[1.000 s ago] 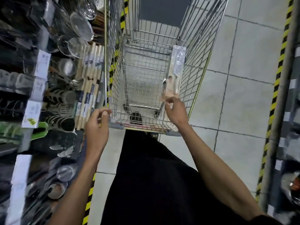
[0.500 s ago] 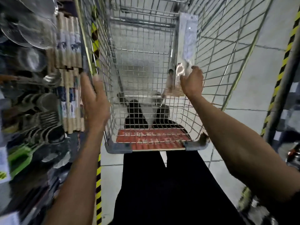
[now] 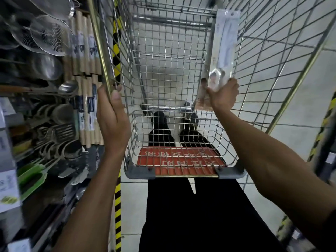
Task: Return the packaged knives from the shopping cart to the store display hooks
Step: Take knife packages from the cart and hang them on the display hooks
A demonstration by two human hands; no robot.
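Note:
A packaged knife (image 3: 222, 50), in a long clear blister pack with a pale card, stands nearly upright inside the wire shopping cart (image 3: 109, 57) near its right side. My right hand (image 3: 222, 96) grips the pack at its lower end. My left hand (image 3: 113, 113) holds the cart's brass left rim, fingers wrapped over the rail. The cart basket holds nothing else that I can see; a red sign lies at its near end. Knife display hooks are not clearly visible.
Shelves on the left carry wire strainers (image 3: 49, 37), packaged rolling pins (image 3: 85, 50), ladles and steel pots. Yellow-black hazard tape (image 3: 117, 206) runs along the floor by the shelf. A second rack post (image 3: 325, 153) stands at right. My dark trousers fill the bottom centre.
The view has dropped closer to the cart. My right hand has lifted the knife pack higher inside the basket, and my left hand has closed onto the cart's left rim.

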